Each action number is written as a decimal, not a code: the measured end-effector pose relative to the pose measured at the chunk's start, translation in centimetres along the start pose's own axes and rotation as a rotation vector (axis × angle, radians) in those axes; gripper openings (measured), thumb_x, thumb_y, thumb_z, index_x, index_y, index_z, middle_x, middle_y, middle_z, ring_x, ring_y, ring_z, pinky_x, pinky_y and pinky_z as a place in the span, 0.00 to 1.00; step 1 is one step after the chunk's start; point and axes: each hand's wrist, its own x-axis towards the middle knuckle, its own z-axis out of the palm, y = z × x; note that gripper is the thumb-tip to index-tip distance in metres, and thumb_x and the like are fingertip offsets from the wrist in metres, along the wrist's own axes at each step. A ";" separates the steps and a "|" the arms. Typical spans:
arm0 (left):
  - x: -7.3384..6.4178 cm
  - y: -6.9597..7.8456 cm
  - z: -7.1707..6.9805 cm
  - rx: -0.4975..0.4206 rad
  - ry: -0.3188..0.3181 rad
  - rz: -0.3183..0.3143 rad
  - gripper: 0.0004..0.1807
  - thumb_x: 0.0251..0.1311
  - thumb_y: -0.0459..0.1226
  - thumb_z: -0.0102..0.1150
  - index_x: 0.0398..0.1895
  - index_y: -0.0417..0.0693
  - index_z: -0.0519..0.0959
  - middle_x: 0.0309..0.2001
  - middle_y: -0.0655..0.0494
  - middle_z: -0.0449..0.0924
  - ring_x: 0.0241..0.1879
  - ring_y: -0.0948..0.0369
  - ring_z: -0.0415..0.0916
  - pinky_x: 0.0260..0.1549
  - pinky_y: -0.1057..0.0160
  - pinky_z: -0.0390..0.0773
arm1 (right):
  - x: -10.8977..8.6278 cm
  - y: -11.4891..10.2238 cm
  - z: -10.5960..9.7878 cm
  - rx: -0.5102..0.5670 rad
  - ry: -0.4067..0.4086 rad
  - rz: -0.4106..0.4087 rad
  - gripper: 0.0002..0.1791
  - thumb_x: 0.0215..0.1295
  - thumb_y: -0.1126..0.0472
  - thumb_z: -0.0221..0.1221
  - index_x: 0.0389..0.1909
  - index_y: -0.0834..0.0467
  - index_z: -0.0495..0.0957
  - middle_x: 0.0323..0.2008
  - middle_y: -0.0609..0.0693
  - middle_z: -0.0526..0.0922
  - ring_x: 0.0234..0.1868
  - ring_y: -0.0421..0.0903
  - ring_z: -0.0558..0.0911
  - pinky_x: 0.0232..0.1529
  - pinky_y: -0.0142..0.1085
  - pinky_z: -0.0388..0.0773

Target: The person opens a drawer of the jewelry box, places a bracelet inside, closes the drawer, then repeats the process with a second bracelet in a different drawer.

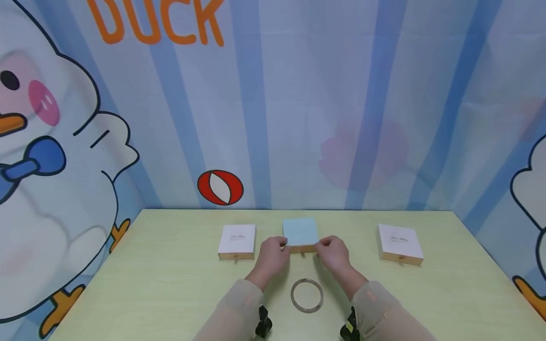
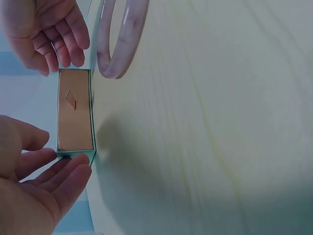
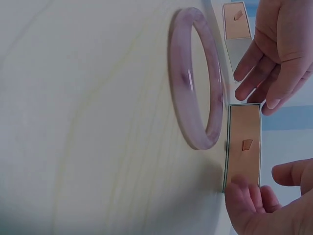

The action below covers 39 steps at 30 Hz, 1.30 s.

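A light blue drawer box (image 1: 300,231) with a tan front and a small pull tab lies on the table between the two hands. At its left side, my left hand (image 1: 271,258) has its fingertips by the near corner, thumb apart from the fingers. My right hand (image 1: 334,255) is at the opposite near corner, fingers loosely bent. The right wrist view has the right fingertips (image 3: 243,196) overlapping the end of the tan front (image 3: 244,127). A pale pinkish bangle (image 3: 181,78) lies flat on the table, nearer the person than the box, between the forearms.
A white drawer box (image 1: 237,240) with printed lettering lies to the left, and a similar white box (image 1: 400,241) to the right. Behind the pale wood-look table (image 1: 170,274) hangs a blue striped backdrop (image 1: 294,118) with cartoon ducks.
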 end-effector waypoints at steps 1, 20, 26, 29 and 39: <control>0.1 0.0 0.0 0.009 -0.001 0.000 0.15 0.61 0.29 0.53 0.49 0.27 0.77 0.48 0.35 0.80 0.53 0.43 0.76 0.52 0.49 0.77 | 0.0 0.0 0.1 0.015 -0.010 0.011 0.14 0.62 0.62 0.52 0.43 0.68 0.75 0.34 0.59 0.80 0.32 0.46 0.79 0.28 0.32 0.75; 1.1 -0.8 -0.2 0.208 -0.007 0.142 0.13 0.61 0.32 0.55 0.47 0.37 0.81 0.55 0.39 0.77 0.58 0.46 0.73 0.60 0.51 0.71 | 0.5 0.1 2.4 0.065 -0.143 0.056 0.18 0.63 0.60 0.55 0.16 0.64 0.77 0.08 0.46 0.72 0.08 0.37 0.70 0.11 0.27 0.71; 1.2 -0.6 -0.4 0.295 -0.052 0.156 0.12 0.64 0.33 0.54 0.46 0.40 0.82 0.56 0.42 0.77 0.59 0.48 0.73 0.60 0.52 0.72 | 0.7 0.3 2.5 0.064 -0.150 0.066 0.17 0.63 0.61 0.56 0.16 0.64 0.77 0.08 0.46 0.71 0.08 0.37 0.70 0.11 0.27 0.70; 1.2 -0.4 -0.5 0.317 -0.066 0.139 0.12 0.64 0.34 0.55 0.47 0.41 0.82 0.57 0.43 0.76 0.59 0.48 0.73 0.60 0.53 0.72 | 0.7 0.3 2.6 0.059 -0.157 0.068 0.16 0.63 0.61 0.56 0.17 0.63 0.77 0.09 0.46 0.72 0.09 0.37 0.70 0.11 0.26 0.70; 1.4 -0.3 -0.7 0.330 -0.107 0.086 0.13 0.64 0.35 0.56 0.49 0.43 0.82 0.58 0.44 0.76 0.59 0.48 0.72 0.60 0.53 0.72 | 0.6 0.4 2.5 0.046 -0.186 0.072 0.18 0.65 0.60 0.56 0.16 0.63 0.76 0.09 0.46 0.71 0.09 0.37 0.68 0.12 0.26 0.68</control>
